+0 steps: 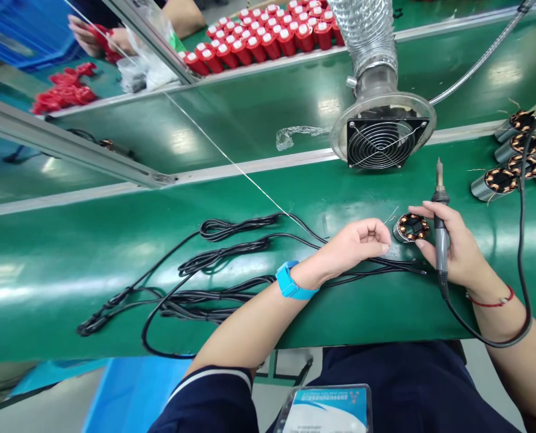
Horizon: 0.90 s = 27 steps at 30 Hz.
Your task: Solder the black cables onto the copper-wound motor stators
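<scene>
While both hands flank it, the stator point(413, 227) shows copper coils.

Person in dark navy short sleeves point(214, 394) with white trim, blue wristband point(290, 281) on left wrist, red string bracelet point(493, 299) on right.

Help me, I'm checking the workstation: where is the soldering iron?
The soldering iron is at the right of the head view, upright in the right hand, beside the small copper coil, below the fan.
</scene>
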Motion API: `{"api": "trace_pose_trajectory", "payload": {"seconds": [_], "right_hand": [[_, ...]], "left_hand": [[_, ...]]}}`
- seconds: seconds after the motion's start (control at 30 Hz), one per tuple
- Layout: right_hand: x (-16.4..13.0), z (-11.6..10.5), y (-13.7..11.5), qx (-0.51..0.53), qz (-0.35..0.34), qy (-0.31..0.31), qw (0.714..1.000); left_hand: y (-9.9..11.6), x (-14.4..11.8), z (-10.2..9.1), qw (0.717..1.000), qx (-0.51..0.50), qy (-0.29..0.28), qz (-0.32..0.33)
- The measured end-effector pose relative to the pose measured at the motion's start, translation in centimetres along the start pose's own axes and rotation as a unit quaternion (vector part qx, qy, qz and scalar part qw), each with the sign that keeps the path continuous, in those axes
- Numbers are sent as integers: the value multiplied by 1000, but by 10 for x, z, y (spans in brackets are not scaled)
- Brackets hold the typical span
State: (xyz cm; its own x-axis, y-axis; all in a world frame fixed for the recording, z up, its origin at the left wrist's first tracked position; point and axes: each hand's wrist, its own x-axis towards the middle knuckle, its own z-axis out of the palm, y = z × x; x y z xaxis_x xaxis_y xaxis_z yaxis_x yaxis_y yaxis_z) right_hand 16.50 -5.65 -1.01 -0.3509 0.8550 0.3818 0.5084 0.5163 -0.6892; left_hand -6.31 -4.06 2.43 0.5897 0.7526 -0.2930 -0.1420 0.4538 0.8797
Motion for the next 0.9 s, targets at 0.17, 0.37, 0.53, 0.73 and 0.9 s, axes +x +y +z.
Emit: {"api": "trace_pose_trajectory", "payload": {"seconds": [0.17,0.37,0.53,0.73,0.9], "right_hand": [[0,2,-1,-4,-1,-9,1000],[2,-1,-2,-9,-5,6,1000],[2,-6,-4,-7,22,38,999],[1,-7,-11,-6,21,94,995],[1,0,-21,85,15,123,989]], "left_hand": [[0,-2,-1,999,29,-20,-2],[-4,-3,-4,951,304,-50,28],[-15,-5,1,760,637,-101,74],[-17,-3,2,742,657,-75,108],[-3,-6,-1,853,507,-9,123]]}}
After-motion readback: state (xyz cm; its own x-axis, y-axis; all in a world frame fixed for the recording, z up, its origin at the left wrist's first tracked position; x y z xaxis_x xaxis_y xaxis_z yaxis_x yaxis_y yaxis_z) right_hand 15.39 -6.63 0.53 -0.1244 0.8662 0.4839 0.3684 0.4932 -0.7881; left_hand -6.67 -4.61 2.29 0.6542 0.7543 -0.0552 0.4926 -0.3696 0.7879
